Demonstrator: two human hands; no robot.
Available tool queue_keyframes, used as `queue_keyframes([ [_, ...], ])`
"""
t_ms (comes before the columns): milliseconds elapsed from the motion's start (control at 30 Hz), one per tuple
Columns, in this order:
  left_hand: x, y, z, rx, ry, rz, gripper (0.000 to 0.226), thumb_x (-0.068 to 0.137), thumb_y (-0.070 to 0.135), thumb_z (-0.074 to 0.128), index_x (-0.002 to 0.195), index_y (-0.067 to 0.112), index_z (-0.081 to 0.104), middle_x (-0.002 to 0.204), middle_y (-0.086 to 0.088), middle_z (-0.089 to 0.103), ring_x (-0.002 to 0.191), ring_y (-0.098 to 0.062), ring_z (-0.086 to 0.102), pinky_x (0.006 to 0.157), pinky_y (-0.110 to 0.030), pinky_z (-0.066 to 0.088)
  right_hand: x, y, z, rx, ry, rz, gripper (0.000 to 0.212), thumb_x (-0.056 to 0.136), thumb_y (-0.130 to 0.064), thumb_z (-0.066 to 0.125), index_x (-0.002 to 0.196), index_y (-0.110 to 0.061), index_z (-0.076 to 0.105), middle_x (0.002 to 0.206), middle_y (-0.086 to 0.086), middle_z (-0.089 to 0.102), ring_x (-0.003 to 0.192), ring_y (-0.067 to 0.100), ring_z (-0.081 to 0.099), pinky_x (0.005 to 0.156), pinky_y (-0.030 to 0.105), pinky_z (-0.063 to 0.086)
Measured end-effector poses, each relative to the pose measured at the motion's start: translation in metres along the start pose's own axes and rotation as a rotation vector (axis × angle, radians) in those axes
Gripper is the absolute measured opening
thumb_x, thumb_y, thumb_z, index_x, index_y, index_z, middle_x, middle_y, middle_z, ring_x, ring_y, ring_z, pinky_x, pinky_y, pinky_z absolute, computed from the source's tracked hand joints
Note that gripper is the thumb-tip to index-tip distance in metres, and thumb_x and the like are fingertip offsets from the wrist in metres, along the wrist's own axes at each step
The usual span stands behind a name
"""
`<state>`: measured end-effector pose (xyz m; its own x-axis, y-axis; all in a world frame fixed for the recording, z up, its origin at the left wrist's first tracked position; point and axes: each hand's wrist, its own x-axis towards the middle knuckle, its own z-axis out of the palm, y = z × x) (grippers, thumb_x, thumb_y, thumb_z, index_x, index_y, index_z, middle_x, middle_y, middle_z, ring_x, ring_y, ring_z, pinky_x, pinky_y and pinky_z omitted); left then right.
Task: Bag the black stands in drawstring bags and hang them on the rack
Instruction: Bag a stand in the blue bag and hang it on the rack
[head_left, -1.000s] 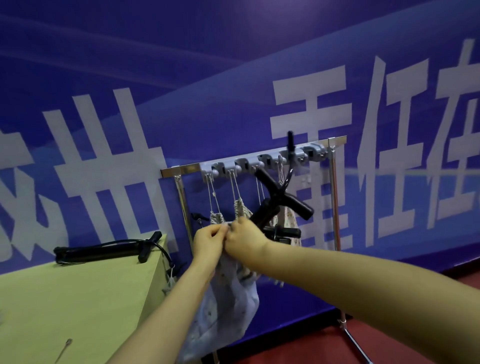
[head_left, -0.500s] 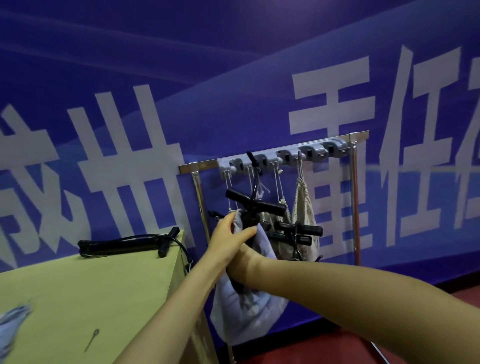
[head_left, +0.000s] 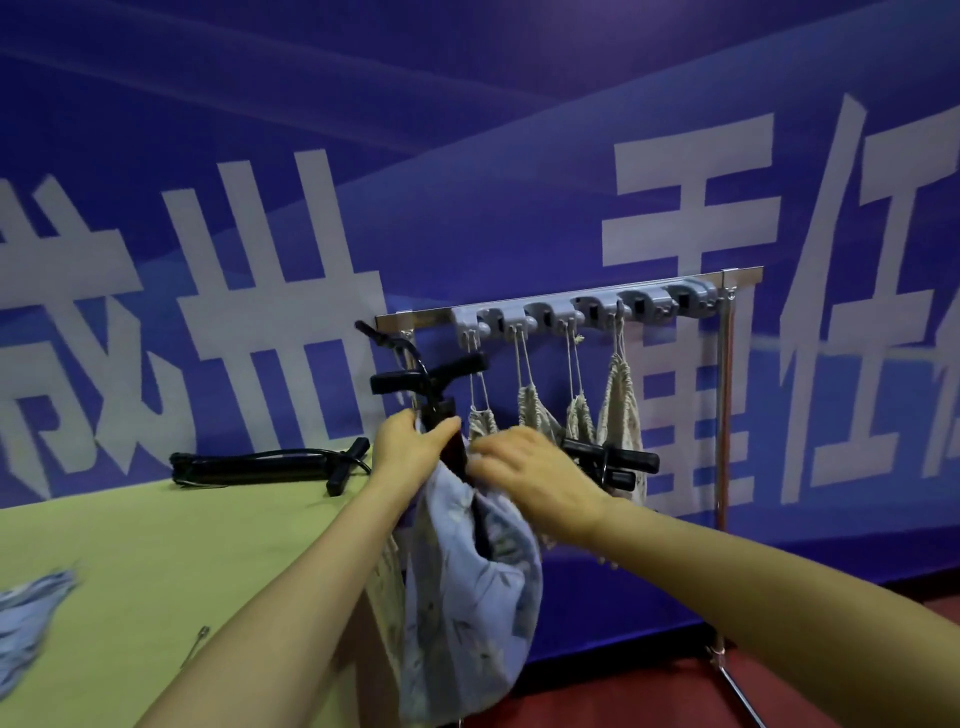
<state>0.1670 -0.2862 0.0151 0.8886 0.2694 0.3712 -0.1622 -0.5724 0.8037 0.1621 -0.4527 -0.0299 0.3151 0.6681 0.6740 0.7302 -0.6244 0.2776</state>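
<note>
Because the right hand (head_left: 530, 475) is smeared by motion, its fingertips (head_left: 480, 460) blur into the cloth at the mouth of the drawstring bag (head_left: 467, 582), and whether they pinch it or only touch it cannot be told. The lower part of the black stand (head_left: 431, 384) is hidden inside that bag; only a dark strip of it shows through the gaping opening just below the right fingers. A blue cloth (head_left: 26, 618) far left of the left hand (head_left: 410, 449) is cut off by the frame edge and blurred. The right foot of the rack (head_left: 426, 316) runs out of view.

Huge white Chinese characters cross the blue banner (head_left: 467, 130) behind; the one far right of the right hand reads 任, clipped at the edge.

Left fingers and thumb are curled round the bag's gathered rim and the stand's stem. Above them the stand's T-shaped handle and a thin curved hose rise, matte black. Hanging below both hands, the bag is pale blue-grey with a faint leafy print. Beyond the right fingers hang beige hung bags (head_left: 618, 410), black grips (head_left: 608, 462) poking from one. Left of the left fingers a second stand (head_left: 260, 462) lies on the green table (head_left: 156, 545).
</note>
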Motion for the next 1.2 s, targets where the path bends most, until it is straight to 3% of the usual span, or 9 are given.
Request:
queue_keyframes([
  [67,-0.001,0.004,-0.008,-0.055,0.024,0.008,0.027,0.083,0.029,0.068,0.088,0.002,0.065,0.086,-0.012,0.065,0.078,-0.022,0.057,0.066,-0.028,0.038,0.004,0.004,-0.012,0.162,0.075,0.333,0.015,0.084,-0.006,0.047,0.094,-0.002,0.057,0.097,0.015,0.058,0.081,0.033,0.053,0.07,0.045,0.047],
  [167,-0.003,0.01,-0.015,-0.139,0.046,0.012,0.024,0.083,0.03,0.067,0.084,0.007,0.061,0.08,-0.008,0.062,0.078,-0.023,0.058,0.067,-0.028,0.04,0.009,0.008,-0.013,0.383,-0.045,0.614,0.011,0.091,-0.008,0.044,0.098,-0.006,0.051,0.094,0.014,0.058,0.079,0.036,0.054,0.071,0.051,0.047],
  [400,-0.019,0.018,-0.021,-0.247,-0.052,0.051,0.017,0.084,0.029,0.066,0.079,0.013,0.06,0.079,-0.006,0.066,0.077,-0.022,0.063,0.071,-0.034,0.05,0.028,-0.004,-0.007,0.638,-0.151,0.817,0.03,0.094,-0.042,0.05,0.099,-0.014,0.054,0.093,0.006,0.065,0.084,0.021,0.06,0.076,0.038,0.048],
  [533,-0.027,0.02,-0.029,-0.315,-0.169,0.116,0.01,0.087,0.024,0.063,0.086,0.014,0.061,0.081,-0.002,0.067,0.079,-0.015,0.064,0.068,-0.023,0.05,0.034,-0.001,-0.002,0.556,-0.2,0.807,0.028,0.086,-0.031,0.058,0.104,-0.01,0.055,0.097,0.012,0.067,0.088,0.031,0.062,0.078,0.047,0.052],
  [667,-0.031,0.019,-0.033,-0.342,-0.241,0.14,0.014,0.089,0.023,0.06,0.099,0.013,0.061,0.091,-0.003,0.068,0.088,-0.014,0.065,0.075,-0.022,0.051,0.037,0.007,-0.005,0.342,-0.287,0.768,0.015,0.077,-0.007,0.055,0.092,-0.006,0.056,0.092,0.014,0.064,0.085,0.036,0.058,0.066,0.037,0.048],
  [767,-0.029,0.011,-0.032,-0.296,-0.186,0.115,0.025,0.088,0.025,0.061,0.107,0.008,0.059,0.1,-0.009,0.068,0.094,-0.02,0.065,0.083,-0.031,0.053,0.034,0.012,-0.01,0.291,-0.433,0.823,0.012,0.081,0.0,0.052,0.089,-0.008,0.057,0.086,0.015,0.056,0.079,0.032,0.053,0.063,0.032,0.036],
  [933,-0.019,-0.001,-0.033,-0.351,0.08,0.024,0.021,0.086,0.027,0.063,0.099,0.01,0.057,0.101,-0.012,0.067,0.097,-0.028,0.064,0.086,-0.04,0.052,0.01,0.029,-0.015,0.405,-0.606,0.898,0.013,0.093,-0.009,0.046,0.095,-0.004,0.058,0.093,0.02,0.057,0.084,0.027,0.052,0.07,0.03,0.037],
  [1033,-0.015,-0.005,-0.03,-0.303,0.215,-0.02,0.033,0.085,0.033,0.063,0.103,0.006,0.057,0.107,-0.014,0.064,0.098,-0.029,0.062,0.084,-0.04,0.052,0.006,0.029,-0.012,0.411,-0.528,0.89,0.016,0.084,-0.006,0.053,0.099,-0.007,0.057,0.104,0.021,0.06,0.086,0.029,0.054,0.069,0.031,0.039],
  [1200,-0.014,-0.002,-0.024,-0.278,0.239,-0.03,0.038,0.084,0.036,0.063,0.105,0.005,0.057,0.11,-0.017,0.06,0.101,-0.03,0.061,0.089,-0.045,0.052,0.023,-0.008,-0.014,0.505,-0.034,0.762,0.017,0.083,-0.018,0.06,0.097,-0.011,0.052,0.092,0.007,0.054,0.077,0.023,0.049,0.066,0.034,0.038],
])
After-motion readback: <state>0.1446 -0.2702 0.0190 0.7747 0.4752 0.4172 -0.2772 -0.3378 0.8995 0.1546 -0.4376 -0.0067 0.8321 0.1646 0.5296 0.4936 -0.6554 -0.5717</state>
